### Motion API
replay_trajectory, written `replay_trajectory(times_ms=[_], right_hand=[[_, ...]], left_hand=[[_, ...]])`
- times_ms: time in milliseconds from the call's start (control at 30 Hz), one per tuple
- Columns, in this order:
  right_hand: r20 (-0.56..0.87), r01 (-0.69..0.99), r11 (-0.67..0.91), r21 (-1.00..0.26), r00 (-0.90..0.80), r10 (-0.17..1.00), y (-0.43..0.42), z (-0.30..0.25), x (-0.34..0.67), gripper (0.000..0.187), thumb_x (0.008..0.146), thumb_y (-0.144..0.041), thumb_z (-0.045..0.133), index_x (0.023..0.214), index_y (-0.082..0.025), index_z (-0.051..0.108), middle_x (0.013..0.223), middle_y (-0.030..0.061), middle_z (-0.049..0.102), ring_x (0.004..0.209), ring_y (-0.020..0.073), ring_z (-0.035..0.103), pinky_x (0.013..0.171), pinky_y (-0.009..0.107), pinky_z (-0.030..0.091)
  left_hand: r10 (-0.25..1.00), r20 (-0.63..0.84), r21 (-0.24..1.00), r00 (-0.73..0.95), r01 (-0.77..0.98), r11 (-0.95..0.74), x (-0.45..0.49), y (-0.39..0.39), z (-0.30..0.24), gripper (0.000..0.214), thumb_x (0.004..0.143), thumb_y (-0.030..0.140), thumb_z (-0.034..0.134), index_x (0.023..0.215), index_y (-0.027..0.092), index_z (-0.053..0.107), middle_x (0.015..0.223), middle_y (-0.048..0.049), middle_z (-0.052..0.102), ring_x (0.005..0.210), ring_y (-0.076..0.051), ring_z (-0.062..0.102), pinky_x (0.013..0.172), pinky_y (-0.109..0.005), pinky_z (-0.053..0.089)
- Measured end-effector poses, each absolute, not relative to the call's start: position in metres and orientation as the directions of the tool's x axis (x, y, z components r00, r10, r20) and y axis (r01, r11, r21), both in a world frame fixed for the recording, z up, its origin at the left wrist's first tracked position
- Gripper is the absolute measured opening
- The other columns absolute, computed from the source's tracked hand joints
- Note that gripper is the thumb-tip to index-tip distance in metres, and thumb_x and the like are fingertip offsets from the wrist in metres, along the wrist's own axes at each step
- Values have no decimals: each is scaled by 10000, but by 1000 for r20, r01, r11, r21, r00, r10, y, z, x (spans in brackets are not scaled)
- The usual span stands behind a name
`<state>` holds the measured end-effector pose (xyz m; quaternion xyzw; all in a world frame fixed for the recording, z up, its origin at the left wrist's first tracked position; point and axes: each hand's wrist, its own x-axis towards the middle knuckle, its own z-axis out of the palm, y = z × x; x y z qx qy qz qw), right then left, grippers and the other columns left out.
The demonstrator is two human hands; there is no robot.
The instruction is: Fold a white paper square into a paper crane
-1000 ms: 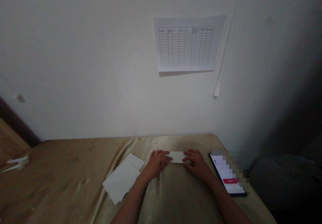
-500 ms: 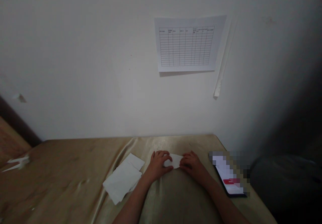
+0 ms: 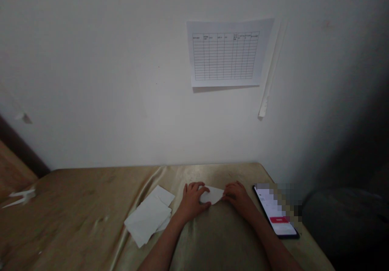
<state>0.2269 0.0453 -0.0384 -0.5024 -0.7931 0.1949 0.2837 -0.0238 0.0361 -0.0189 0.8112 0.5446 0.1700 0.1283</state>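
A small folded piece of white paper (image 3: 213,194) lies on the golden satin tablecloth (image 3: 91,206) between my two hands. My left hand (image 3: 193,200) grips its left end, fingers curled over the edge. My right hand (image 3: 238,197) presses its right end with bent fingers. The paper now has a slanted, pointed outline. Both forearms reach in from the bottom edge.
A stack of white paper sheets (image 3: 148,216) lies left of my left arm. A phone (image 3: 275,216) with a lit screen lies to the right near the table edge. A printed table sheet (image 3: 226,54) hangs on the wall. White scissors (image 3: 20,197) lie far left.
The paper was a longer flat strip; it has been folded shorter into a pointed shape. My hands came closer together, then the right one shifted slightly right.
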Motion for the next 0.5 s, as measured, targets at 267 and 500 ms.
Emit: replay_trajectory(times_ms=[267, 500], right_hand=[[281, 692, 412, -593, -302, 911, 48, -39, 223, 98, 840, -305, 628, 833, -246, 705, 925, 10, 706, 994, 205, 601, 1047, 393, 308], [288, 752, 308, -583, -164, 944, 50, -44, 213, 123, 836, -340, 641, 839, -226, 689, 910, 35, 694, 979, 223, 585, 945, 350, 364]], left_hand=[[938, 89, 415, 334, 844, -340, -13, 27, -11, 495, 677, 411, 773, 1149, 381, 628, 1364, -14, 530, 1329, -341, 377, 1146, -662, 63], [944, 95, 425, 315, 845, -325, -10, 27, -14, 530, 649, 412, 777, 1154, 383, 620, 1349, -19, 525, 1324, -336, 382, 1152, -663, 40]])
